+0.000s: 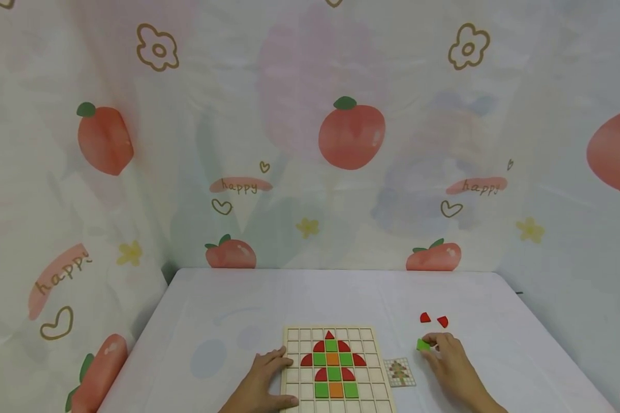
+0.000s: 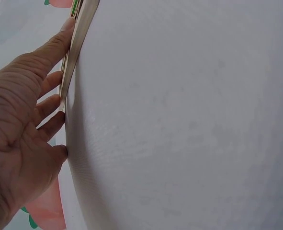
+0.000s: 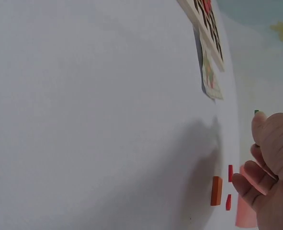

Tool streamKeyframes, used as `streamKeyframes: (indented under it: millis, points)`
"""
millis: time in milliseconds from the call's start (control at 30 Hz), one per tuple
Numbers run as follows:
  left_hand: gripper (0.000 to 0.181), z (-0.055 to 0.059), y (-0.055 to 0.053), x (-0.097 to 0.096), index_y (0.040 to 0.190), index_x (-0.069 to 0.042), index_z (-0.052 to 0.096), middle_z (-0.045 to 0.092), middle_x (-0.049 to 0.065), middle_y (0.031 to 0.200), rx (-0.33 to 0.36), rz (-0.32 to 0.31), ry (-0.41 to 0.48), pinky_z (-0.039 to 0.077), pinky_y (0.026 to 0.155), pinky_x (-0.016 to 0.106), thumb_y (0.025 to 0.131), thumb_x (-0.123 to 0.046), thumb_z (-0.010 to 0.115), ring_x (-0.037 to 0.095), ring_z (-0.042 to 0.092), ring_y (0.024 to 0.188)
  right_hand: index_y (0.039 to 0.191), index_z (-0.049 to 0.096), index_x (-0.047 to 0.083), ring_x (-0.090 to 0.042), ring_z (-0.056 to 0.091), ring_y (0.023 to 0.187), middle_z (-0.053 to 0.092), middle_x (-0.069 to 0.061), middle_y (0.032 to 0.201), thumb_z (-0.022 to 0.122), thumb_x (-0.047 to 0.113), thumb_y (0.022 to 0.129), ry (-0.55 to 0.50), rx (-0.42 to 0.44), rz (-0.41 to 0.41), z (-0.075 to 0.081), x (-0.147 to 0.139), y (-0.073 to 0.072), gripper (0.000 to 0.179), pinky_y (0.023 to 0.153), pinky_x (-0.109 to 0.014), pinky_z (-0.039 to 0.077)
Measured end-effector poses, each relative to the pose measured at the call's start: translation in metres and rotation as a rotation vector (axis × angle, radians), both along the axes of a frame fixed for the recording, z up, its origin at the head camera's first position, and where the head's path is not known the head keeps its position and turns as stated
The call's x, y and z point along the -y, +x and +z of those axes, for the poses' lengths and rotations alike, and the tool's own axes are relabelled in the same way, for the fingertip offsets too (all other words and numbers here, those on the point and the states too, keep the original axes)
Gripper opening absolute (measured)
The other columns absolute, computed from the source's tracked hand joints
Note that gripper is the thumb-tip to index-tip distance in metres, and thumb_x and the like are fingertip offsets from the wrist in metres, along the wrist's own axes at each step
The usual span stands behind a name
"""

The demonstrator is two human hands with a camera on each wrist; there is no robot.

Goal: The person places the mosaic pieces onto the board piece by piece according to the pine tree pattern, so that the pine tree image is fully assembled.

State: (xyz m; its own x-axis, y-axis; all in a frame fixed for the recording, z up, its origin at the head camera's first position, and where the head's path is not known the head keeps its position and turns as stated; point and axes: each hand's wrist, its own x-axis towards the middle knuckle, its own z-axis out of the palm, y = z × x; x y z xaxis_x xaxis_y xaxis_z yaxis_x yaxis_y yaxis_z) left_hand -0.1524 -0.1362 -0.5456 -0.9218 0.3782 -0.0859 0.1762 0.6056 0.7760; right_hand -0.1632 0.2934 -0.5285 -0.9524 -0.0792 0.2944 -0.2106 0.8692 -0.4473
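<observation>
In the head view my right hand pinches a green square tile between thumb and fingertips, raised over the table right of the board. In the right wrist view only a sliver of that tile shows by the thumb of my right hand. My left hand rests against the left edge of a wooden grid board, fingers extended. Red, green and orange tiles, including an orange square, form a tree shape on the grid. The left wrist view shows my left hand touching the board's edge.
A small pattern card lies beside the board's right edge. Two red tiles, one a quarter-round and one beside it, lie beyond my right hand. An orange block appears near them. Printed cloth surrounds the white table.
</observation>
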Motion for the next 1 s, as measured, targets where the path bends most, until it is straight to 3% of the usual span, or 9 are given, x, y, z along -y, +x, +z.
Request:
streamKeyframes:
  millis: [500, 600, 700, 833, 933, 1000]
  points:
    - [0.075, -0.003, -0.001, -0.002, 0.134, -0.018, 0.064, 0.045, 0.014, 0.157, -0.003, 0.022, -0.034, 0.016, 0.117, 0.074, 0.073, -0.054, 0.088, 0.048, 0.033, 0.147, 0.110, 0.063, 0.013, -0.011, 0.050, 0.099, 0.056, 0.011, 0.106, 0.080, 0.013, 0.089, -0.020, -0.098, 0.087, 0.001, 0.044, 0.023, 0.027, 0.082, -0.032, 0.053]
    - [0.075, -0.003, 0.000, -0.001, 0.135, -0.017, 0.063, 0.045, 0.013, 0.157, 0.000, 0.016, -0.034, 0.015, 0.117, 0.075, 0.075, -0.055, 0.086, 0.048, 0.033, 0.147, 0.110, 0.063, 0.016, -0.007, 0.049, 0.100, 0.053, 0.016, 0.107, 0.079, 0.013, 0.089, -0.039, -0.083, 0.108, 0.002, 0.051, 0.027, 0.026, 0.084, -0.031, 0.054]
    - [0.074, -0.001, 0.000, -0.001, 0.136, -0.017, 0.062, 0.044, 0.013, 0.158, 0.007, 0.015, -0.032, 0.015, 0.116, 0.076, 0.077, -0.055, 0.085, 0.048, 0.031, 0.148, 0.111, 0.062, 0.019, -0.008, 0.048, 0.104, 0.053, 0.016, 0.109, 0.077, 0.013, 0.092, -0.064, 0.019, 0.119, 0.006, 0.060, 0.031, 0.025, 0.089, -0.031, 0.054]
    - [0.075, 0.001, 0.002, -0.003, 0.136, -0.018, 0.063, 0.044, 0.011, 0.158, 0.025, 0.037, -0.034, 0.018, 0.113, 0.078, 0.076, -0.055, 0.086, 0.051, 0.028, 0.148, 0.112, 0.061, 0.021, -0.007, 0.048, 0.104, 0.053, 0.017, 0.110, 0.077, 0.014, 0.091, -0.070, 0.028, 0.178, 0.004, 0.070, 0.034, 0.027, 0.088, -0.029, 0.054]
    - [0.075, 0.001, 0.002, -0.004, 0.136, -0.018, 0.063, 0.044, 0.011, 0.158, 0.027, 0.050, -0.034, 0.019, 0.112, 0.079, 0.075, -0.054, 0.086, 0.053, 0.027, 0.148, 0.111, 0.061, 0.022, -0.005, 0.049, 0.101, 0.052, 0.019, 0.110, 0.078, 0.017, 0.091, -0.061, -0.023, 0.234, 0.000, 0.076, 0.037, 0.027, 0.083, -0.027, 0.055]
    - [0.075, 0.002, 0.003, -0.005, 0.136, -0.018, 0.063, 0.045, 0.011, 0.158, 0.023, 0.052, -0.036, 0.020, 0.112, 0.079, 0.075, -0.054, 0.087, 0.053, 0.027, 0.148, 0.112, 0.060, 0.022, -0.006, 0.049, 0.101, 0.052, 0.019, 0.111, 0.075, 0.023, 0.093, -0.061, 0.001, 0.247, 0.001, 0.080, 0.039, 0.024, 0.083, -0.027, 0.055]
